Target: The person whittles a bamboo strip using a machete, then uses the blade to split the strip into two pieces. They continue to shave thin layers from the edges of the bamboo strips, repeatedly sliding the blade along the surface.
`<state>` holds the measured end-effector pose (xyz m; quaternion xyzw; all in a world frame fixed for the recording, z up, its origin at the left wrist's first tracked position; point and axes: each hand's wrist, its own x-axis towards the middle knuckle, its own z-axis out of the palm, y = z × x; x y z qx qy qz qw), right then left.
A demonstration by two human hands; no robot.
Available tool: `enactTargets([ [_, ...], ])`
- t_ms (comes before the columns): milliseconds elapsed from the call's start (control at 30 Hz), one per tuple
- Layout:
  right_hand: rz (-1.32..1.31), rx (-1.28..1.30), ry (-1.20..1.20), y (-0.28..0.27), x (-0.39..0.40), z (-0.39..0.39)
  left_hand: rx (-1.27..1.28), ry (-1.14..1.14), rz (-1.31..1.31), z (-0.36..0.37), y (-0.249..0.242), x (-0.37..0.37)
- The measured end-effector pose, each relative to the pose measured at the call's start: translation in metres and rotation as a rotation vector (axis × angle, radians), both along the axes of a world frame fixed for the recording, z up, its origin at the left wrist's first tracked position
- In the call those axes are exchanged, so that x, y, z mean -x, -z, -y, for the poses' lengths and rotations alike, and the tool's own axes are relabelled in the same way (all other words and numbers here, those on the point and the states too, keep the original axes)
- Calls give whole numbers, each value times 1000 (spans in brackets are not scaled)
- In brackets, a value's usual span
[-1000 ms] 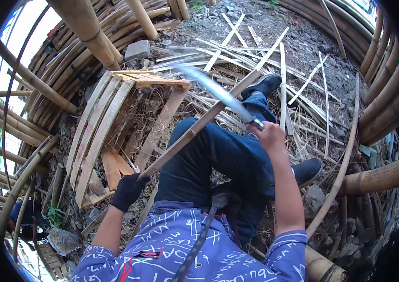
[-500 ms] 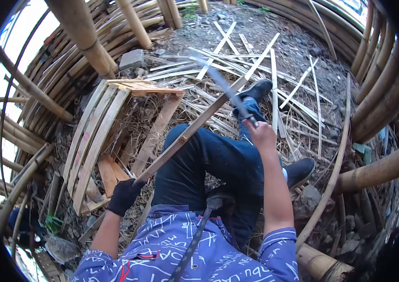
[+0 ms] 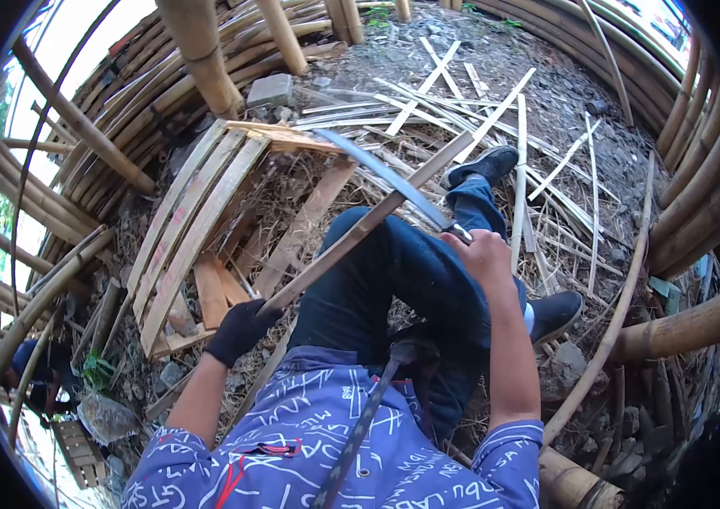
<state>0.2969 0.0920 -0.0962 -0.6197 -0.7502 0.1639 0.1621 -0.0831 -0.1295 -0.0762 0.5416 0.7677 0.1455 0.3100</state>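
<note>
My left hand point(image 3: 239, 331), in a black glove, is closed around the lower end of a long bamboo strip point(image 3: 334, 248). The strip slants up and away across my bent knee in dark jeans. My bare right hand point(image 3: 485, 256) grips the handle of a machete point(image 3: 381, 172). Its long grey blade points to the upper left and crosses over the strip beyond my knee.
A wooden slatted crate point(image 3: 194, 212) lies tipped to the left of my legs. Many split bamboo strips point(image 3: 521, 170) are scattered on the rocky ground ahead. Stacked bamboo poles point(image 3: 122, 140) and an upright pole point(image 3: 198, 55) stand around. A stone block point(image 3: 271, 90) sits behind the crate.
The machete has swung to the left and its blade is less blurred now. The strip remains in my left hand at much the same slant. The whole view has shifted slightly.
</note>
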Motion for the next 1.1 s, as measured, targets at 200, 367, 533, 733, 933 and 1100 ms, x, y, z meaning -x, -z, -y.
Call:
enactTargets([
  [200,28,-12,29,2,6,10,291,-23,-49,20,-44,27],
  [367,22,-1,29,1,2,14,256,49,-261,50,-59,72],
  [533,-4,35,57,3,3,18,280,15,-220,54,-90,66],
  [733,-229,84,44,-3,17,57,250,-85,-116,19,-77,19],
  [933,-149,155,21,-21,27,89,-232,275,-143,-54,-13,-35],
  [1100,-166,146,84,-2,17,82,-259,285,-233,-87,-9,-56],
])
